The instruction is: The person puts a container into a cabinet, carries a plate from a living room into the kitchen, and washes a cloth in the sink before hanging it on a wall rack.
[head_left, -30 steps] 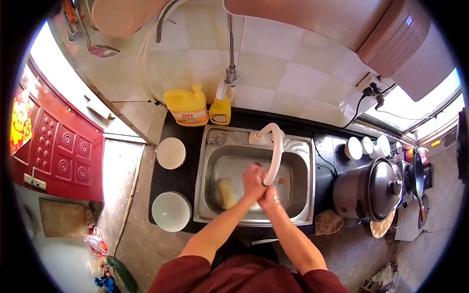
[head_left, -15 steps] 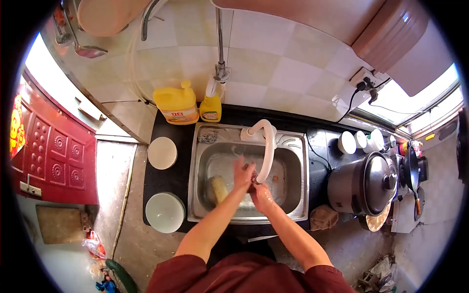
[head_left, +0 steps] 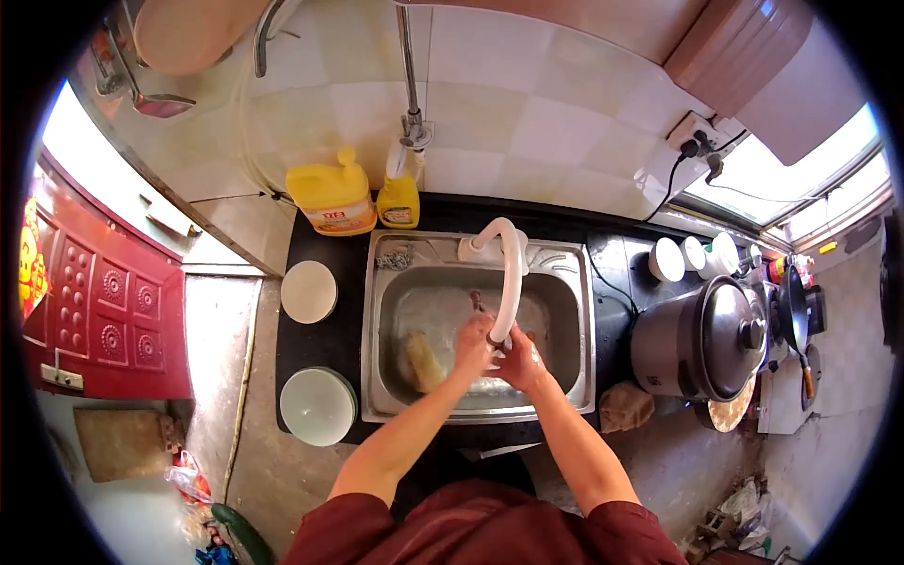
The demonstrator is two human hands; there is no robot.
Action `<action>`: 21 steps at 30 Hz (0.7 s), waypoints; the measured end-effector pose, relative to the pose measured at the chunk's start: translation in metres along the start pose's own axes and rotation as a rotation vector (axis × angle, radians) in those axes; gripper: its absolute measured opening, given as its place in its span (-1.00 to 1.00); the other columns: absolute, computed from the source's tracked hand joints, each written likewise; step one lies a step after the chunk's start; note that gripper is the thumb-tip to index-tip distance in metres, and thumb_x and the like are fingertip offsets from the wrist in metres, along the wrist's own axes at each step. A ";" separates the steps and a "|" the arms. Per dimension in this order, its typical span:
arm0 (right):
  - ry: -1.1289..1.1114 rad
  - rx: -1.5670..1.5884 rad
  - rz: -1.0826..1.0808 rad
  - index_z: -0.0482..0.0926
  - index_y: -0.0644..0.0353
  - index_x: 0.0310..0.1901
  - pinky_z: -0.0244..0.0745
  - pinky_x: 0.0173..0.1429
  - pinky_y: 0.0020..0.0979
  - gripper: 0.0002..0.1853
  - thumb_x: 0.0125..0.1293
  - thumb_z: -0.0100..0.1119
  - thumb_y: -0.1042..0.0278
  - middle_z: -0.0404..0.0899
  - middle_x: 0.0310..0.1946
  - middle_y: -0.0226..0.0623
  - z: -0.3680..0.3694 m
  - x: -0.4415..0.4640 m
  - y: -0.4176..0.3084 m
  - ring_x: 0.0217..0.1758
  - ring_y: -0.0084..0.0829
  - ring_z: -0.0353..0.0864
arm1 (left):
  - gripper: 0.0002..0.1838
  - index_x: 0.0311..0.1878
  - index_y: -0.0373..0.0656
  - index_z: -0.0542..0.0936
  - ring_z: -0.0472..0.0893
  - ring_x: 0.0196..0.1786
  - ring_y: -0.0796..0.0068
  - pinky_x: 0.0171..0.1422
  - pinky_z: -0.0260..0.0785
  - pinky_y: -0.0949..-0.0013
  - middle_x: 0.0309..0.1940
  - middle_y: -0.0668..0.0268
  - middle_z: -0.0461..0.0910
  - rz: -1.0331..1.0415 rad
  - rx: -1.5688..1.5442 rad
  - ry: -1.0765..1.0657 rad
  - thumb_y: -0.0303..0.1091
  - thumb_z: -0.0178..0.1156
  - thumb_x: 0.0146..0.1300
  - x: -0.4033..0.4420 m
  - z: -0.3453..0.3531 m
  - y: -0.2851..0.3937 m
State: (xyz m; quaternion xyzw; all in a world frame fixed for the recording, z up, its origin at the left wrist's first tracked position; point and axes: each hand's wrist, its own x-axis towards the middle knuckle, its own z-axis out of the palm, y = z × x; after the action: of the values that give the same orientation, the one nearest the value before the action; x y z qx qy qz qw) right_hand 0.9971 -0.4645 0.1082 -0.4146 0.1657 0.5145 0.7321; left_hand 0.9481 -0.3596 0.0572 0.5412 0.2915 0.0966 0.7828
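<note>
My left hand point(head_left: 474, 345) and my right hand point(head_left: 517, 362) are close together over the metal sink point(head_left: 372, 377), right below the mouth of a curved white faucet point(head_left: 511, 282). The fingers of both are closed. A narrow, dark reddish-brown thing point(head_left: 476, 299) sticks out past my left hand; its kind is unclear and the rest of it is hidden by the hands. White drops or suds show on my right hand. A pale yellowish, elongated thing point(head_left: 424, 362) lies in the basin, left of my hands.
Steel wool point(head_left: 395, 258) sits on the sink's back left corner. Two yellow bottles point(head_left: 331, 200) stand behind. Pale bowls point(head_left: 318, 407) and a white lid or plate point(head_left: 309, 292) lie on the left. At right are a large lidded cooker point(head_left: 692, 344), a brown cloth point(head_left: 626, 406) and several white bowls point(head_left: 667, 261).
The dark thing now extends away from me beyond my left hand; before, it was between my hands. My left fingers, earlier raised and blurred, have come down and closed. The view shifted slightly.
</note>
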 end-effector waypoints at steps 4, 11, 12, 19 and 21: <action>-0.031 0.136 -0.063 0.51 0.20 -0.09 0.53 -0.02 -0.01 -0.42 0.29 0.03 -0.26 0.57 -0.28 -0.21 -0.006 0.019 0.007 -0.24 -0.19 0.56 | -0.65 0.03 -0.26 0.54 0.44 0.17 -0.06 0.26 0.24 0.18 -0.03 -0.11 0.53 0.649 0.547 0.039 -0.21 0.10 0.32 -0.071 0.042 0.006; -0.179 -0.033 -0.345 0.45 0.21 0.00 0.41 0.08 -0.32 -0.76 0.32 0.00 0.38 0.55 -0.12 -0.32 0.009 0.032 0.051 -0.05 -0.40 0.51 | -0.54 0.15 -0.31 0.37 0.43 0.19 -0.05 0.19 0.34 0.10 0.12 -0.06 0.42 -0.033 0.327 0.013 -0.10 -0.06 0.42 0.005 -0.014 0.030; -0.179 0.025 -0.326 0.45 0.20 0.02 0.40 0.10 -0.31 -0.74 0.32 0.01 0.39 0.55 -0.10 -0.30 0.030 0.018 0.048 -0.03 -0.41 0.50 | -0.54 0.15 -0.31 0.36 0.44 0.18 -0.03 0.18 0.34 0.11 0.11 -0.04 0.43 -0.064 0.258 0.022 -0.09 -0.08 0.42 0.020 -0.021 0.022; 0.070 -0.268 -0.645 0.39 0.12 0.16 0.45 0.05 -0.33 -0.64 0.44 -0.15 0.17 0.50 -0.02 -0.31 -0.037 0.083 0.053 -0.04 -0.37 0.50 | -0.42 0.43 -0.22 0.13 0.18 0.43 0.14 0.49 -0.07 0.21 0.39 0.05 0.18 0.574 0.600 0.116 -0.28 -0.08 0.37 -0.061 0.048 0.009; 0.127 -0.330 -0.539 0.35 0.18 0.22 0.48 -0.01 -0.33 -0.58 0.37 -0.08 0.25 0.49 -0.01 -0.32 -0.008 0.050 0.046 -0.03 -0.38 0.51 | -0.40 0.41 -0.20 0.17 0.27 0.37 0.20 0.43 0.06 0.20 0.33 0.13 0.29 0.436 0.479 0.122 -0.19 -0.02 0.37 -0.007 0.020 -0.047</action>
State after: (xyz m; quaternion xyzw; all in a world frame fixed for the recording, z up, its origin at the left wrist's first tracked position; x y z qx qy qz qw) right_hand 0.9784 -0.4342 0.0497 -0.5880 0.0095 0.2952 0.7530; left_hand 0.9461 -0.3969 0.0218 0.7528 0.2297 0.2228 0.5753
